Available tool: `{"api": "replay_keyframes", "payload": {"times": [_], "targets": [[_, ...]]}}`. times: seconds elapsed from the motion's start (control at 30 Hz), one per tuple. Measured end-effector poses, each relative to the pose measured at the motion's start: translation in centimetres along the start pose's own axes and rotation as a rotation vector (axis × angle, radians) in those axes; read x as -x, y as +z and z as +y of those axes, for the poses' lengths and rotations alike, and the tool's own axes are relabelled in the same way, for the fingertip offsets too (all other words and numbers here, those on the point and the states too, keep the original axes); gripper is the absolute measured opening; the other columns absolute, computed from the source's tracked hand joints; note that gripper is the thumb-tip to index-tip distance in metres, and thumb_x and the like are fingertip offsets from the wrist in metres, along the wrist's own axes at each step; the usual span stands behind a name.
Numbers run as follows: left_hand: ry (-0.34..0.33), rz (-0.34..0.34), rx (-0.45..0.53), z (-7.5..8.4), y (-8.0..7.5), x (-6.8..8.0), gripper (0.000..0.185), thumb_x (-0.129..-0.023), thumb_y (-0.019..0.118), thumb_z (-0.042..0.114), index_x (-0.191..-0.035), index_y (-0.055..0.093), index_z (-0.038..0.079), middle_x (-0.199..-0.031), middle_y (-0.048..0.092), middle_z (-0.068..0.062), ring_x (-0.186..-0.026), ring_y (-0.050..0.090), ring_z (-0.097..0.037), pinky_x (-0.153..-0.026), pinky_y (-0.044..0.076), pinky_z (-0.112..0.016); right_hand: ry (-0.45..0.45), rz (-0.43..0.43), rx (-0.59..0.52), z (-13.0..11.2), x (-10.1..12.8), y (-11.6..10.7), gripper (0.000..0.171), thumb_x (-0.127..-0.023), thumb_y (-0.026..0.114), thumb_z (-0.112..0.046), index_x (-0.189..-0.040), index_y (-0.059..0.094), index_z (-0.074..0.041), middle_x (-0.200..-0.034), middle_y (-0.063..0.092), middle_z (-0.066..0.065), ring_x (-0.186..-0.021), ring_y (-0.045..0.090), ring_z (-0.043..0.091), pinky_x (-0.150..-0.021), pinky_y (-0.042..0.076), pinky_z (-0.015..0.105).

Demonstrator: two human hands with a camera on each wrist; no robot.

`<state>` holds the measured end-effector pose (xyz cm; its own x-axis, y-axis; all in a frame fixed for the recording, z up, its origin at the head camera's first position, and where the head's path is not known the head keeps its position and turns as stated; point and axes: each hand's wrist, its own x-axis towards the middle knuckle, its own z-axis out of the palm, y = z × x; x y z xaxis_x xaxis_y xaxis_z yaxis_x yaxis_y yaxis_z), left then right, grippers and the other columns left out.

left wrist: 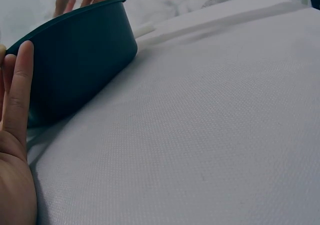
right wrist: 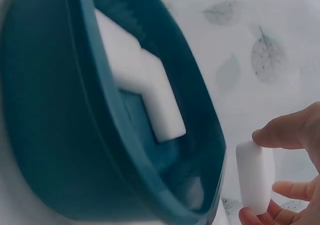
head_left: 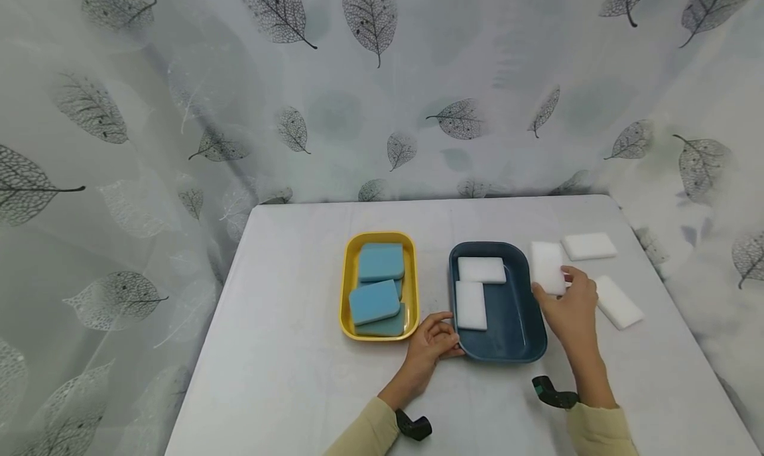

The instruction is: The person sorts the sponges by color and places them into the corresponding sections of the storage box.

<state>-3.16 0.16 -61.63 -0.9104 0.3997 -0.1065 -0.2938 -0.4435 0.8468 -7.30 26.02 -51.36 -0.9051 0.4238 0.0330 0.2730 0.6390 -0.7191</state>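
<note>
The right hand pinches a white sponge just beside the blue tray, whose near corner the left hand grips.

My two bare hands, left hand and right hand, no rings that I can see, pale yellow long sleeves ending at the wrists, a black wrist camera mount strapped under each cuff, dark green-black clip shape
</note>
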Motion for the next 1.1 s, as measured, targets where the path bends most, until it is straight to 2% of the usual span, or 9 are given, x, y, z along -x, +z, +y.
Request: {"api": "replay_keyframes", "payload": {"times": [0.17, 0.3, 0.57, 0.7, 0.8, 1.1], "targets": [[0.001, 0.002, -0.002, -0.1, 0.0, -0.1, 0.052, -0.094, 0.064, 0.006, -0.142, 0.043, 0.003, -0.102, 0.059, 0.002, -0.085, 0.063, -0.007, -0.08, 0.062, -0.031, -0.022, -0.013, 0.007, -0.5, 1.5, 0.1, 0.071, -0.088, 0.069, -0.016, -0.144, 0.034, 0.01, -0.132, 0.04, 0.037, -0.114, 0.045, 0.047, -0.091, 0.05, 0.063], [0.003, 0.001, -0.001, -0.2, 0.1, -0.1, 0.052, -0.095, 0.064, 0.007, -0.142, 0.043, 0.002, -0.102, 0.06, 0.002, -0.085, 0.063, -0.007, -0.08, 0.062, -0.031, -0.034, -0.025, 0.041, -0.5, 2.7, 0.3, 0.069, -0.089, 0.069, -0.016, -0.145, 0.035, 0.007, -0.133, 0.039, 0.037, -0.116, 0.043, 0.047, -0.091, 0.05, 0.064], [-0.014, 0.023, 0.01, -0.1, 0.2, -0.1, 0.052, -0.093, 0.065, 0.006, -0.141, 0.045, 0.004, -0.102, 0.059, 0.001, -0.085, 0.064, -0.008, -0.08, 0.062, -0.031, -0.153, -0.009, 0.111, -0.7, 4.8, 1.5, 0.056, -0.088, 0.068, -0.014, -0.137, 0.048, 0.004, -0.137, 0.038, 0.036, -0.114, 0.041, 0.05, -0.082, 0.048, 0.065], [-0.015, 0.024, 0.011, -0.2, 0.2, -0.2, 0.052, -0.093, 0.066, 0.007, -0.141, 0.045, 0.004, -0.101, 0.06, 0.001, -0.085, 0.064, -0.008, -0.08, 0.062, -0.031, -0.236, 0.043, 0.144, -0.7, 5.5, 2.2, 0.051, -0.085, 0.07, -0.012, -0.13, 0.053, 0.005, -0.133, 0.043, 0.033, -0.106, 0.043, 0.047, -0.075, 0.049, 0.059], [-0.013, 0.026, 0.01, -0.2, 0.2, -0.2, 0.052, -0.093, 0.066, 0.007, -0.141, 0.045, 0.004, -0.101, 0.06, 0.001, -0.084, 0.064, -0.008, -0.08, 0.062, -0.031, -0.273, 0.05, 0.165, -0.8, 6.0, 2.6, 0.049, -0.084, 0.071, -0.013, -0.127, 0.055, 0.006, -0.13, 0.045, 0.032, -0.103, 0.045, 0.046, -0.072, 0.049, 0.056], [-0.01, 0.032, -0.002, -0.4, 0.3, -0.2, 0.051, -0.094, 0.064, 0.005, -0.141, 0.045, 0.003, -0.101, 0.06, 0.002, -0.084, 0.064, -0.007, -0.08, 0.062, -0.031, -0.277, -0.016, 0.272, -1.6, 7.3, 3.2, 0.047, -0.088, 0.067, -0.018, -0.126, 0.054, 0.007, -0.127, 0.049, 0.032, -0.11, 0.045, 0.049, -0.074, 0.052, 0.066]]}}
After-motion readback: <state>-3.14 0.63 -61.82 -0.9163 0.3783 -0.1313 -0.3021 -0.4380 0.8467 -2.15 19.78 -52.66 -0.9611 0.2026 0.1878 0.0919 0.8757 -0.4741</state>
